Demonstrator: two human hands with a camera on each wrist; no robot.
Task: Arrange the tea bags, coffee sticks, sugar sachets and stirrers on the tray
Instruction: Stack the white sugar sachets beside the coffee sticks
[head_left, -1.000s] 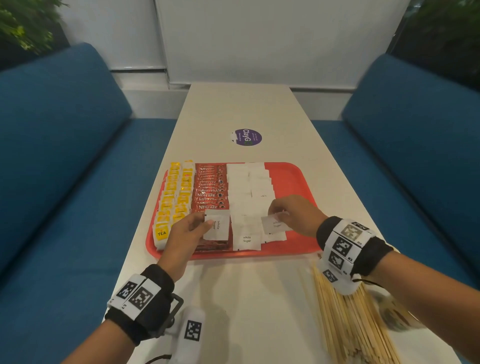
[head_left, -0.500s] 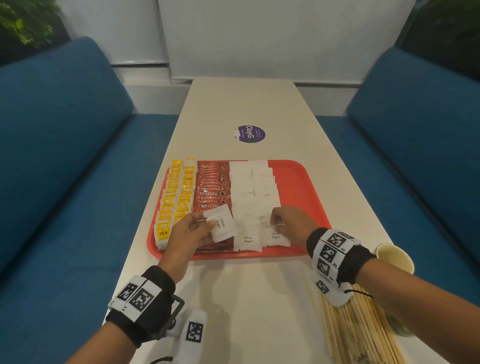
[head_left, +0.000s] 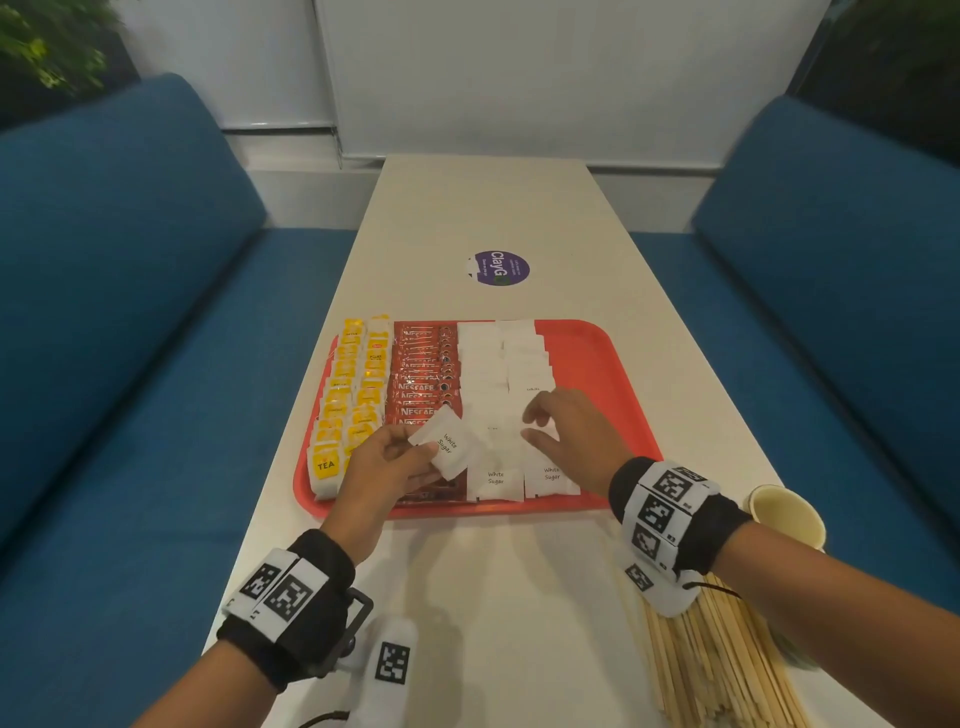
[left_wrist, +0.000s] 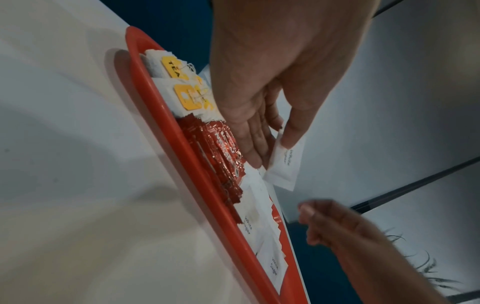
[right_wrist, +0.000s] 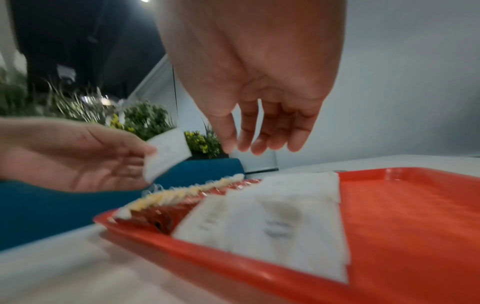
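— What changed?
— The right hand let go; its fingers now hang loose over the sugar rows.
— And the left hand?
— Still pinching one sugar sachet above the tray.

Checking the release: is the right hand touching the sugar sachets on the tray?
Apart. The right wrist view shows the right hand open, its fingertips plainly above the sugar sachets on the tray.

Café booth: blue benches, long table
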